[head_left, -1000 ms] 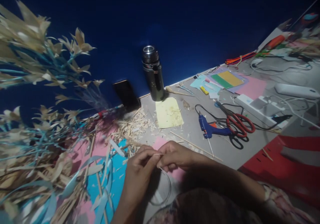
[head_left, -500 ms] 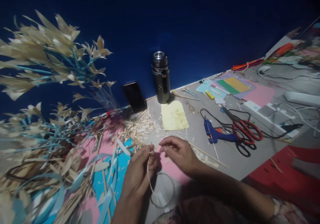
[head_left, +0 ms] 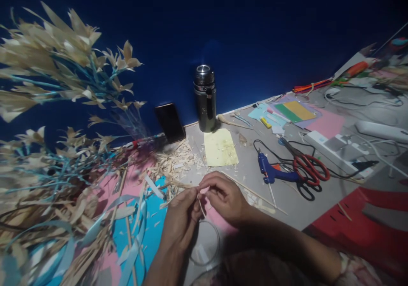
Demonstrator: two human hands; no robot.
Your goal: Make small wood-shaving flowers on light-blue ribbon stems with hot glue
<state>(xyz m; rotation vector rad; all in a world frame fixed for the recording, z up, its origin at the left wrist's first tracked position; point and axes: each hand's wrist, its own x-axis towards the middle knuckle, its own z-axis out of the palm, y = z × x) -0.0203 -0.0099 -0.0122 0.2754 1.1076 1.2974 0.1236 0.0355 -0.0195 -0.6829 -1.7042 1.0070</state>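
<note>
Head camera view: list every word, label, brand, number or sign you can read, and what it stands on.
No text can be read in this view.
Power strip: any marking is too small and blurred to read.
Flask: no legible lettering.
Glue gun: no legible lettering.
Phone: dark, nothing readable.

Two hands, one thin loop, one flask and one phone by the tabletop's back edge, one glue gun, two pairs of scissors, one pale-yellow sheet.
</note>
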